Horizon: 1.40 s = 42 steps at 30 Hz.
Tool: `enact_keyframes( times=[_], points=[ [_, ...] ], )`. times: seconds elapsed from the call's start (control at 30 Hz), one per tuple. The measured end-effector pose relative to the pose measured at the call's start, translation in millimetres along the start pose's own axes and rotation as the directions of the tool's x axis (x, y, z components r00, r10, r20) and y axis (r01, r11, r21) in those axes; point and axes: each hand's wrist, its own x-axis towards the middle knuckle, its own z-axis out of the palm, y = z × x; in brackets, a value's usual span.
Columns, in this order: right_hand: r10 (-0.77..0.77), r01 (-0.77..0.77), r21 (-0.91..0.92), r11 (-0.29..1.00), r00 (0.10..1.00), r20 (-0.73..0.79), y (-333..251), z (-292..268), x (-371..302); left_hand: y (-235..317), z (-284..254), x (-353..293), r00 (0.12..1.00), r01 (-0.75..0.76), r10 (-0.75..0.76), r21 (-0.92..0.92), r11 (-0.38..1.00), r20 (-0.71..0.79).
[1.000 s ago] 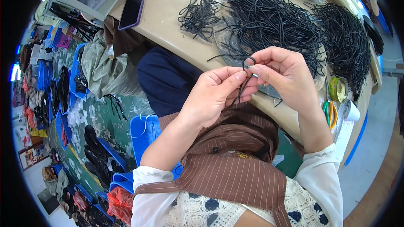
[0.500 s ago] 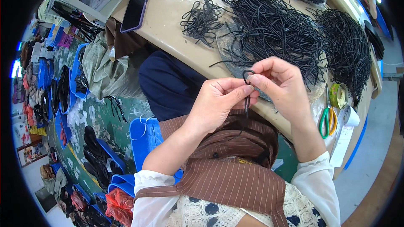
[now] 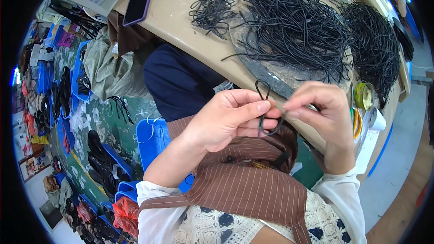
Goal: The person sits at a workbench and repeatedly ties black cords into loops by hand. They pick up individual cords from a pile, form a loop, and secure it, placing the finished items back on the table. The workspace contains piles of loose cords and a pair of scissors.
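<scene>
Black cord (image 3: 257,84) rises in a small loop from the left hand (image 3: 228,119), whose thumb and forefinger pinch it tight, above the brown striped apron (image 3: 253,190) and by the near edge of the tabletop (image 3: 174,16). The right hand (image 3: 286,110), its thumb and forefinger drawn together, appears to grip the cord where it curves below. Looping looks to be the step in hand; the next move calls for a steady left pinch and careful guiding of the free length. Beyond, loose cords (image 3: 294,22) heap over a round board (image 3: 271,77).
</scene>
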Motion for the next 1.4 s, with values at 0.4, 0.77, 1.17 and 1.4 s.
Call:
enact_keyframes(
  times=[0.4, 0.77, 1.17, 1.4],
  points=[
    [-0.134, 0.072, -0.212, 0.975, 0.946, -0.295, 16, 30, 1, -29, 3, 19, 0.939, -0.317, 0.315, 0.010, 0.948, -0.137],
    [0.280, -0.297, 0.409, 0.863, 0.954, 0.104, 6, 10, 13, -16, 19, -8, 0.904, -0.397, 0.325, 0.268, 0.878, 0.278],
    [0.209, -0.295, 0.693, 0.658, 0.955, 0.209, -2, 18, -14, -24, 2, 0, 0.873, -0.426, 0.487, 0.530, 0.733, 0.028],
    [0.285, -0.287, 0.207, 0.935, 0.958, 0.039, 8, 35, -2, -29, -4, 10, 0.769, -0.464, 0.611, 0.493, 0.736, -0.188]
  ],
)
